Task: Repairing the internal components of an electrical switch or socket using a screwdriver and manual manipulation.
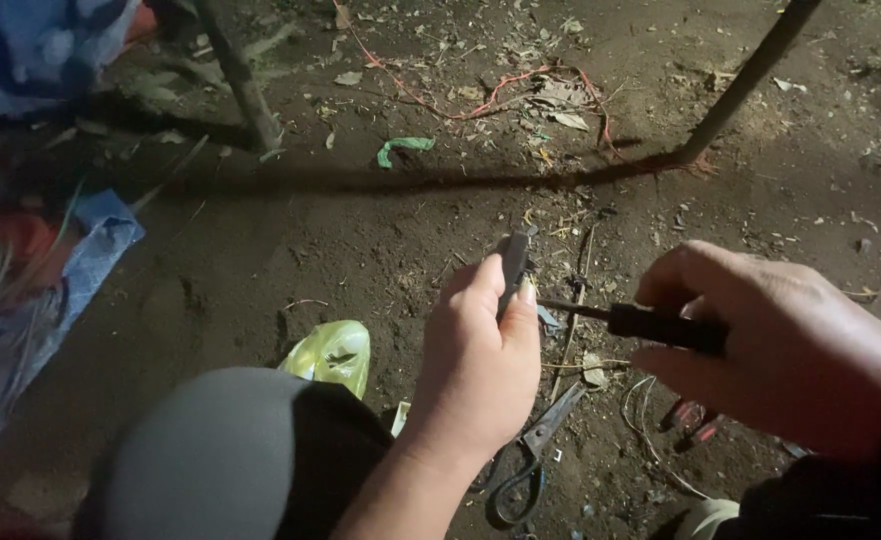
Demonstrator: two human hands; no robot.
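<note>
Two hands are working apart; left hand (480, 355) is gripping a small grey part (513, 262); right hand (770, 340) is clasping a screwdriver (640, 322) over scissors (535, 450).

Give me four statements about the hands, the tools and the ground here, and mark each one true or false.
1. The right hand holds a screwdriver. True.
2. The left hand is empty. False: it grips a small grey part.
3. Scissors lie on the dirt below the hands. True.
4. The scissors lie on the yellow-green bag. False: the bag is apart from them, beside the knee.
</note>
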